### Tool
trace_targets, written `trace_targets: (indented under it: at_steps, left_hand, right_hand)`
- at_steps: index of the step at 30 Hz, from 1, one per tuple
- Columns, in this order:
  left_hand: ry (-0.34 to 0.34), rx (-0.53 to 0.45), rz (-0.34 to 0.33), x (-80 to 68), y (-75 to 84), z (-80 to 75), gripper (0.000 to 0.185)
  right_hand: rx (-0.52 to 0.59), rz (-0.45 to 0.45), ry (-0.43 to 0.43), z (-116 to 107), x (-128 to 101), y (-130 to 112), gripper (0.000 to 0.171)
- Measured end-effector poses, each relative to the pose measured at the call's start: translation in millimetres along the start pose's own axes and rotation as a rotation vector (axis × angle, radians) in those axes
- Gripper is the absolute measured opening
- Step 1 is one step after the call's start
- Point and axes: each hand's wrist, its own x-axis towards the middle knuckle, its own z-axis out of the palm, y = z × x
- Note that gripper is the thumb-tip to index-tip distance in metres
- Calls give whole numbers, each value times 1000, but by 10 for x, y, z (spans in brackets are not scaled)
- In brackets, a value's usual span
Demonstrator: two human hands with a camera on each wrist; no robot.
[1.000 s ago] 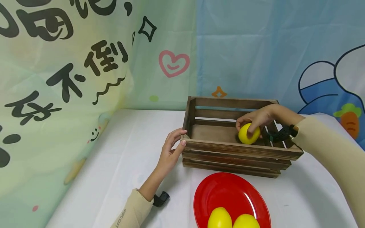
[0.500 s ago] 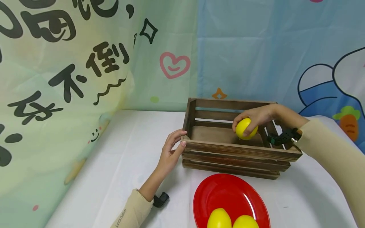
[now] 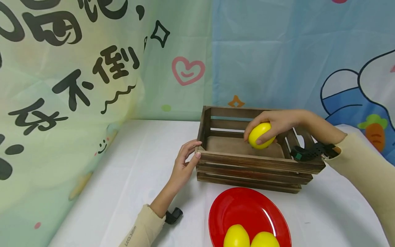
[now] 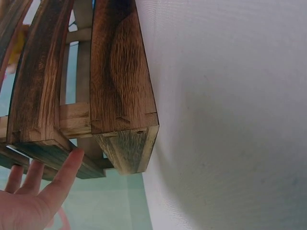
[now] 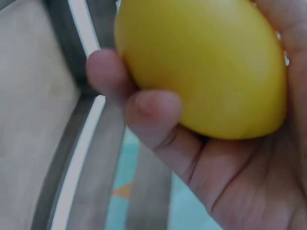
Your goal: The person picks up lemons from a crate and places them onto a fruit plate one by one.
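In the head view my right hand (image 3: 276, 125) grips a smooth yellow lemon (image 3: 258, 136) over the inside of a brown wooden crate (image 3: 259, 162). The right wrist view shows fingers (image 5: 153, 115) curled against the lemon (image 5: 206, 62). At the crate's left end, my left hand (image 3: 184, 164) rests with its fingertips on the rim and its thumb by the front corner. Its fingers (image 4: 60, 184) look fairly straight against the slats in the left wrist view.
A red plate (image 3: 247, 206) stands in front of the crate, holding two more yellow lemons (image 3: 237, 236), cut off by the frame's lower edge. White cloth (image 3: 148, 147) covers the table. Printed fabric (image 3: 262, 51) hangs behind and on the left.
My right hand has lifted the lemon from low inside the crate and carried it up and leftward. The left hand stays at the crate's left end.
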Motion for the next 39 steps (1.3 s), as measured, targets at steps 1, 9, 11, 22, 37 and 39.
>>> trace_targets:
  at_steps: [1,9,11,22,37,39]
  left_hand:
    - [-1,2,1,1,3,0,35]
    - [-2,16,-10,12,22,-8,34]
    - [-5,15,-7,15,19,-7,34]
    - [-5,19,-9,5,17,17,34]
    - [-3,6,-3,-8,17,18,35]
    - [-5,4,-2,-7,15,15,35]
  right_hand:
    - [-21,-34,14,12,-15,-50,30]
    - [-65,-174,-21,207,-53,-401,36]
    - [-75,-210,-22,280,-61,-469,40]
    - [-113,-385,-11,753,-166,-718,55]
    - [104,-307,-155,1441,66,-445,56]
    - [111,-314,-169,1525,110,-368,55]
